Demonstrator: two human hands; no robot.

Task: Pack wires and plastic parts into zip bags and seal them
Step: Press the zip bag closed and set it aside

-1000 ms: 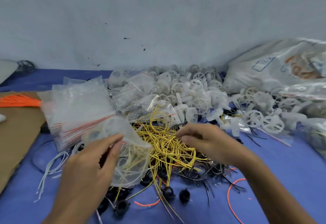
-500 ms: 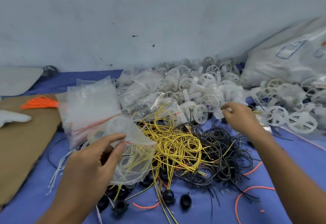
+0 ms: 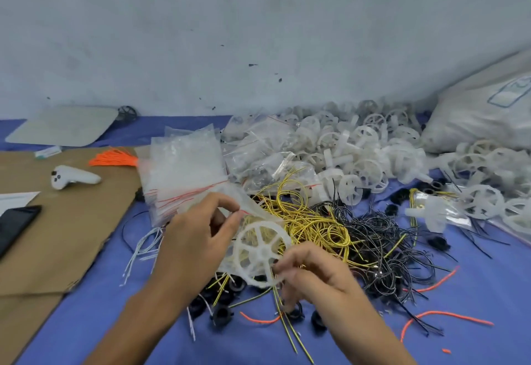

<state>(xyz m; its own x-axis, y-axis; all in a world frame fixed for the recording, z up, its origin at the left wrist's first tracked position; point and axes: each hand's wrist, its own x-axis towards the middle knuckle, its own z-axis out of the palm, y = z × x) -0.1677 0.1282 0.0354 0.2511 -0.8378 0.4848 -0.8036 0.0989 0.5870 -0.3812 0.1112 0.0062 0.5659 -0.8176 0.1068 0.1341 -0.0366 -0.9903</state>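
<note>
Item: zip bag, thin clear film with a red seal line, pinched at its mouth between thumb and fingers of my left hand, near centre. Item: plastic wheel, white, translucent, round rim with flat spokes and a raised hub, held by its near rim in the pressed fingertips of my right hand; it sits at the bag's mouth, touching the film, and I cannot tell how far inside it lies. Item: yellow wires, glossy, looped and tangled, just behind the wheel. Item: black wires, thin, matted in a loose heap to the right of the yellow. Item: stack of empty bags, crinkled clear plastic with red strips, far left of my hands. Item: heap of white wheels, same spoked form, piled along the far side by the wall. Item: black ring parts, small, round, dull, near my wrists. Item: orange wire pieces, soft and curved, near right. All rest on a blue cloth, smooth and matte; a brown cardboard sheet lies flat at left.
</note>
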